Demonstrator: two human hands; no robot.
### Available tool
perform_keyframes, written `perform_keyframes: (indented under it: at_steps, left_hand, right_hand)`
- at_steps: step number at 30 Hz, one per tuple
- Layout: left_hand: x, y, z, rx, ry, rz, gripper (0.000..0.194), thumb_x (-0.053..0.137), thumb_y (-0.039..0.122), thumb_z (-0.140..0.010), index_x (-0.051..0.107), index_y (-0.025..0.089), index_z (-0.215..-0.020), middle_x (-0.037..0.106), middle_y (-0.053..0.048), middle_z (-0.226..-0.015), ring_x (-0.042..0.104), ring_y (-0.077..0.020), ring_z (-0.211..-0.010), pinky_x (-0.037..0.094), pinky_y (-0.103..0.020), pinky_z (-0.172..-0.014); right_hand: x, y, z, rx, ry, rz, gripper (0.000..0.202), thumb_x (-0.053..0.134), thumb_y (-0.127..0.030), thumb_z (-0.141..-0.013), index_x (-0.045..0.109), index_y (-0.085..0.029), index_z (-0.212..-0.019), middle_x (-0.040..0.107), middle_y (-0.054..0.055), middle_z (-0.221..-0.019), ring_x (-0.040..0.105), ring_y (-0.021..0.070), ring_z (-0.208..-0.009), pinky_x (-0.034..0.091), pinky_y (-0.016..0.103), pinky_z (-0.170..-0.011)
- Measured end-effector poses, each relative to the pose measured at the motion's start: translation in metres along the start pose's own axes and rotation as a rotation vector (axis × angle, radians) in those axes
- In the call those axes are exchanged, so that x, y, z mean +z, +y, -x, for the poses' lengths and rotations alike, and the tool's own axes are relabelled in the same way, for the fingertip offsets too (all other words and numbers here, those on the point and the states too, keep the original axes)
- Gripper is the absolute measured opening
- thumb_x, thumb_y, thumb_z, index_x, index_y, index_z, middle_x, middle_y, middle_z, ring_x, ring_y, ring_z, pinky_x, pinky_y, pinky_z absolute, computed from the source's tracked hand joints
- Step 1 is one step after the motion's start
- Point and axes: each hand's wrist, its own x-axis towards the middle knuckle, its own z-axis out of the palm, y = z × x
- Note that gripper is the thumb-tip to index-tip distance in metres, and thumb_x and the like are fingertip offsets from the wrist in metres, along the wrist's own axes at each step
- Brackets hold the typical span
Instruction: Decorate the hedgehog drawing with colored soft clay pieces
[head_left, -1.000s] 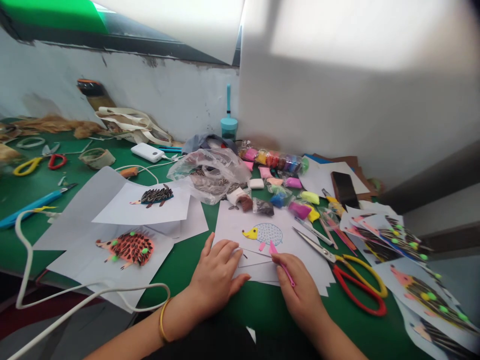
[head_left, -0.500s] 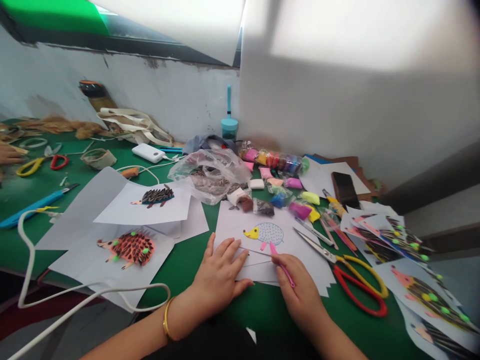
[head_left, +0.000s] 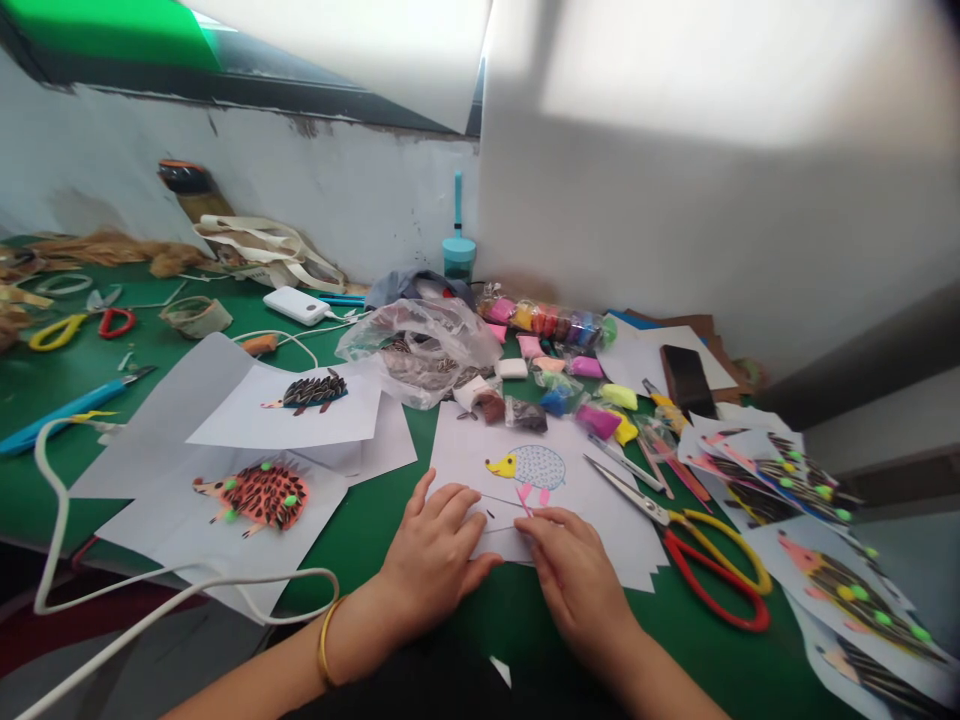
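A hedgehog picture (head_left: 541,468) lies on white paper in front of me, with a yellow face, a blue outlined body covered in small marks, and pink feet (head_left: 534,495). My left hand (head_left: 439,545) rests flat on the paper's lower left, fingers spread, holding nothing. Pinched in my right hand (head_left: 574,570) is a slim pink modelling tool (head_left: 526,508), mostly covered by the fingers. Its tip is at the left pink foot; whether it touches is hard to tell. A small dark bit (head_left: 491,513) lies on the paper between my hands.
Large scissors (head_left: 675,520) lie right of the paper, near finished hedgehog pictures (head_left: 855,590). Bagged clay packs (head_left: 555,400) and a plastic bag of seeds (head_left: 424,355) sit behind. At left are more hedgehog pictures (head_left: 259,497), a white cable (head_left: 187,580) and a blue cutter (head_left: 71,412).
My right hand has moved slightly left, taking the modelling tool's tip from the right pink foot to the left one. The other person's hand at the far left has gone from view.
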Motion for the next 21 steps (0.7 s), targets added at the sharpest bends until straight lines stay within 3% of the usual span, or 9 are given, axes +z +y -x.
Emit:
perform_keyframes:
  at_steps: [6, 11, 17, 21]
  left_hand:
    - [0.004, 0.000, 0.001, -0.023, -0.029, 0.015, 0.032, 0.061, 0.048, -0.089, 0.066, 0.022, -0.107, 0.065, -0.008, -0.120, 0.055, -0.0275, -0.119, 0.020, -0.054, -0.119]
    - [0.008, -0.001, 0.002, -0.022, -0.060, 0.009, 0.038, 0.060, 0.051, -0.089, 0.064, 0.022, -0.114, 0.063, -0.008, -0.126, 0.053, -0.0279, -0.122, 0.017, -0.056, -0.119]
    - [0.008, -0.002, 0.001, -0.006, -0.123, -0.010, 0.044, 0.058, 0.053, -0.090, 0.061, 0.023, -0.123, 0.059, -0.009, -0.132, 0.050, -0.0303, -0.126, 0.017, -0.060, -0.117]
    - [0.008, -0.002, 0.001, 0.001, -0.104, -0.013, 0.046, 0.057, 0.055, -0.090, 0.061, 0.022, -0.122, 0.060, -0.010, -0.132, 0.051, -0.0298, -0.125, 0.017, -0.058, -0.118]
  right_hand:
    - [0.013, -0.011, -0.009, -0.003, -0.041, 0.067, 0.034, 0.048, -0.015, -0.093, 0.056, -0.023, -0.125, 0.069, 0.009, -0.116, 0.057, 0.0286, -0.116, 0.049, 0.051, -0.094]
    - [0.010, -0.014, -0.009, -0.062, -0.084, 0.023, 0.032, 0.047, -0.016, -0.094, 0.055, -0.023, -0.125, 0.067, 0.008, -0.118, 0.058, 0.0267, -0.114, 0.047, 0.049, -0.095]
    - [0.004, -0.009, -0.005, 0.024, -0.029, -0.005, 0.025, 0.045, -0.020, -0.097, 0.058, -0.024, -0.118, 0.068, 0.007, -0.112, 0.059, 0.0245, -0.108, 0.048, 0.045, -0.093]
    - [0.006, -0.006, -0.003, 0.055, 0.025, 0.028, 0.025, 0.045, -0.020, -0.096, 0.058, -0.024, -0.118, 0.068, 0.007, -0.112, 0.059, 0.0248, -0.109, 0.047, 0.045, -0.094]
